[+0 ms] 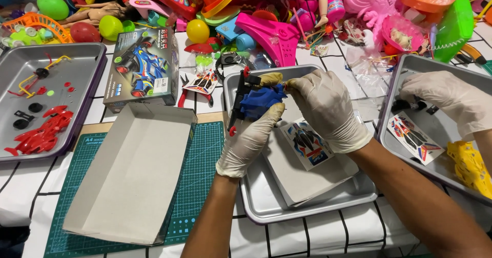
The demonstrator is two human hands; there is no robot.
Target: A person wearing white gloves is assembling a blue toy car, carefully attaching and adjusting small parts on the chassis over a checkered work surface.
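The small blue plastic toy car body (pixel 260 102) sits between the two gloved hands, above the far end of the middle grey metal tray (pixel 256 209). It is clipped to a black plastic chassis frame (pixel 237 101) whose long axis runs nearly upright in the view, from a red peg near the top to another red peg at the bottom.

The left hand (pixel 249 140) comes up from below. Its fingers (pixel 270 113) curl closed around the underside of the blue body and carry it. The right hand (pixel 324 109) reaches in from the right and is just as near. Its fingertips pinch together at the body's upper right edge, apparently on a small part, though the glove hides exactly what they grip.

Under the hands, a printed sticker sheet (pixel 307 144) lies on a grey card insert in the same tray. At the right edge, another person's gloved hand (pixel 446 98) rests in a separate tray.
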